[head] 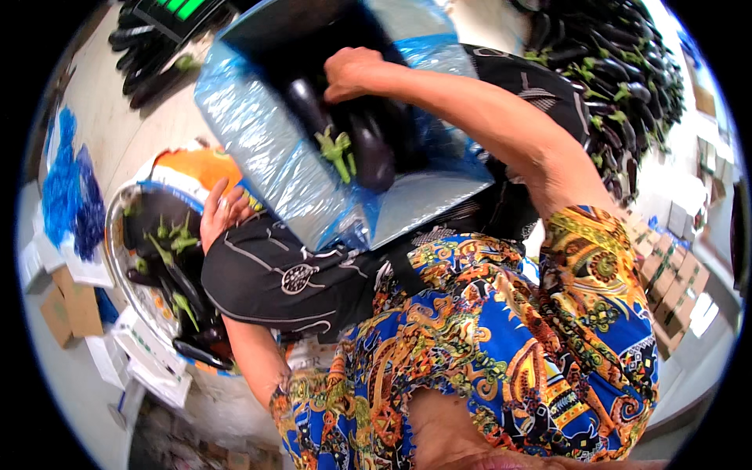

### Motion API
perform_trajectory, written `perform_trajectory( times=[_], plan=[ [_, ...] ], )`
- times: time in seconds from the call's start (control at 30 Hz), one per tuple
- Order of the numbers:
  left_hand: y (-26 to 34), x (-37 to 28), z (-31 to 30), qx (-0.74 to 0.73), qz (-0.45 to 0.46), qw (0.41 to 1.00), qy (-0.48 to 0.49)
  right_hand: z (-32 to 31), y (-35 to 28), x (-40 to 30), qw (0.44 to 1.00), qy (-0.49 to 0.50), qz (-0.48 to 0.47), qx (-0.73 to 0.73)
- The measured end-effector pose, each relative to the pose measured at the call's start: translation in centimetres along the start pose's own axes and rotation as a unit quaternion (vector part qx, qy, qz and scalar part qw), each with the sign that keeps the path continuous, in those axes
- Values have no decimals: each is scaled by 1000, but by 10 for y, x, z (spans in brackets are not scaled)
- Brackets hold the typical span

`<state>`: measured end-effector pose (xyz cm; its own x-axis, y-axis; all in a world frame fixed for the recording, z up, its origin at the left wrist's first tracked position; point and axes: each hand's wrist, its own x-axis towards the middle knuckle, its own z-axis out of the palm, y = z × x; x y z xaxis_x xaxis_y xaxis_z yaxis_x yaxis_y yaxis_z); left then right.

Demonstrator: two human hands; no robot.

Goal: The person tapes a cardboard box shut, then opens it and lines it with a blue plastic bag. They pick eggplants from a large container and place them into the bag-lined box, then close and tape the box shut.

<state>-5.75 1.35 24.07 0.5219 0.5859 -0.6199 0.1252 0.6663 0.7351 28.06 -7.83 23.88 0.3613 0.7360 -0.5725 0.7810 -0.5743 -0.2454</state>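
A box lined with blue plastic film point(258, 141) stands tilted between my knees. In it lie several dark purple eggplants point(373, 153), one with its green calyx point(336, 154) toward me. My right hand point(355, 73) reaches into the box with curled fingers over the eggplants; whether it grips one is hidden in the dark interior. My left hand point(222, 212) holds nothing, its fingers apart beside my left knee. Close by it is a round tub point(111, 235) with more eggplants point(182, 270) inside and an orange and white sack point(197, 164) at its edge.
A large heap of eggplants point(611, 76) rises at the upper right. More eggplants point(155, 79) lie on the floor at upper left, by a black crate point(170, 17). Blue plastic film point(61, 176) and cardboard point(73, 305) are at far left; stacked cartons point(672, 282) stand at right.
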Motion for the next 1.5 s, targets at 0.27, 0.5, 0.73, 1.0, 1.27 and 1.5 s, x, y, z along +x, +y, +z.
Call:
perform_trajectory(
  times=[0.27, 0.5, 0.73, 1.0, 1.27, 1.5],
  plan=[
    [-12, -30, -4, 74, 26, 996, 42, -18, 22, -24, 983, 44, -34, 176],
    [4, -15, 0, 159, 5, 985, 71, -32, 43, -126, 948, 116, -254, 155],
    [3, -1, -14, 169, 64, 980, 89, -79, 157, -254, 840, 369, 93, 386],
    [28, 17, 73, 249, 85, 960, 98, -1, 291, -308, 311, 494, 175, 792],
    [44, 21, 116, 270, 97, 953, 94, 56, 430, -349, 107, 613, 113, 775],
    [51, 23, 146, 283, 80, 952, 82, 3, 488, -275, 284, 522, 121, 795]
  ],
)
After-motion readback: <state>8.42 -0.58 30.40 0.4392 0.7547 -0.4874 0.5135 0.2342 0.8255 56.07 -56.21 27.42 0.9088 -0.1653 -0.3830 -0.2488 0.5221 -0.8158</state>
